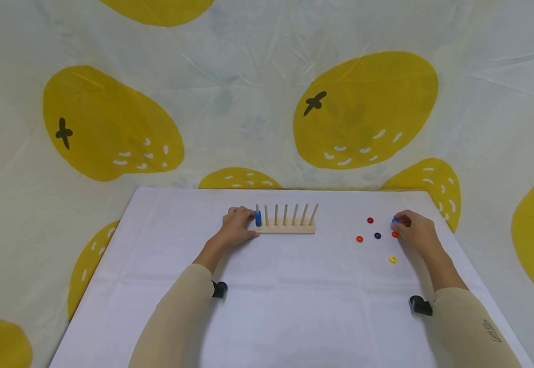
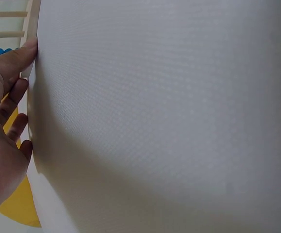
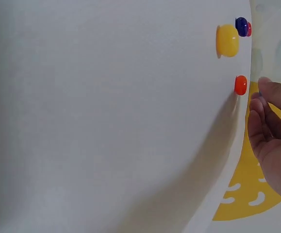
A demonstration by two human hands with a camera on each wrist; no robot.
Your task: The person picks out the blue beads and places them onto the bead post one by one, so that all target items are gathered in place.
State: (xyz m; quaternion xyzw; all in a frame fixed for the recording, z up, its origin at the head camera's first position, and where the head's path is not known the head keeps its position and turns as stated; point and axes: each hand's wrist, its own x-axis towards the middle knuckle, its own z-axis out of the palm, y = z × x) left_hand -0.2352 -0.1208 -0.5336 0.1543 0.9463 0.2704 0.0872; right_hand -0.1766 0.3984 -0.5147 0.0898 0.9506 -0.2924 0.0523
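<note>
At the back of the table stands a wooden peg rack [image 1: 287, 230] with a row of upright pegs. A stack of blue beads [image 1: 258, 219] fills most of its leftmost peg. My left hand [image 1: 237, 226] grips the rack's left end, the thumb at the front edge of the base; the left wrist view shows that thumb against the wooden base [image 2: 32, 22]. Over on the right, my right hand [image 1: 416, 230] pinches a blue bead [image 1: 395, 220] between thumb and fingers, mostly hidden by them in the right wrist view. An orange-red bead [image 1: 395, 234] lies just below those fingertips.
Loose beads lie near the right hand: a red bead [image 1: 370, 220], another orange-red bead [image 1: 359, 239], a dark blue bead [image 1: 377, 235] and a yellow bead [image 1: 393, 259]. A white cloth [image 1: 304, 306] covers the table. Behind it hangs a fruit-patterned curtain [image 1: 248, 102].
</note>
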